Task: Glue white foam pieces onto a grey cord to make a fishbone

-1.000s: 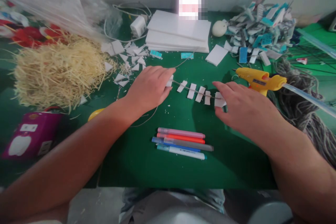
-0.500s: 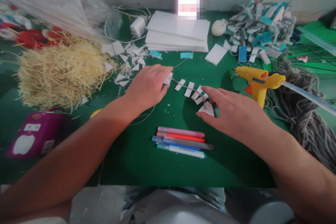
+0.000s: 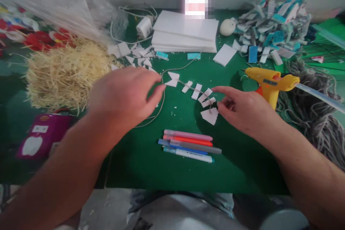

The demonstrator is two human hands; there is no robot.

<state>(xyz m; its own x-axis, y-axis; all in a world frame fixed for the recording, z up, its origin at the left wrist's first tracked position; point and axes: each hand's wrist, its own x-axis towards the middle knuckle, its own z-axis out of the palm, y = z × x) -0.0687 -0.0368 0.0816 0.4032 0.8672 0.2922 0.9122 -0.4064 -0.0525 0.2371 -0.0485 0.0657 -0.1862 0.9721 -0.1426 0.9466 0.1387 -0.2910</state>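
Observation:
A row of white board pieces lies across the green table, with a thin grey cord [image 3: 183, 83] running over them. At its left end is a notched white piece [image 3: 172, 79]; several short strips such as this white strip [image 3: 196, 91] follow, then a pointed white piece [image 3: 209, 116] at the right end. My left hand [image 3: 121, 93], partly blurred, hovers left of the notched piece, thumb and forefinger apart beside the cord's loop. My right hand [image 3: 239, 106] is at the row's right end, fingers loosely apart near the strips and pointed piece, with nothing visible in it.
Several markers [image 3: 188, 145] lie in front. A yellow glue gun [image 3: 272, 81] and grey yarn [image 3: 309, 107] are at right, below a heap of finished-looking pieces [image 3: 272, 28]. White boards [image 3: 185, 36] stand stacked behind; straw [image 3: 67, 75] and a purple box [image 3: 40, 134] are left.
My left hand has let go of the notched piece and drawn back left, uncovering it. My right hand has shifted slightly right, off the pointed piece. The view has moved a little.

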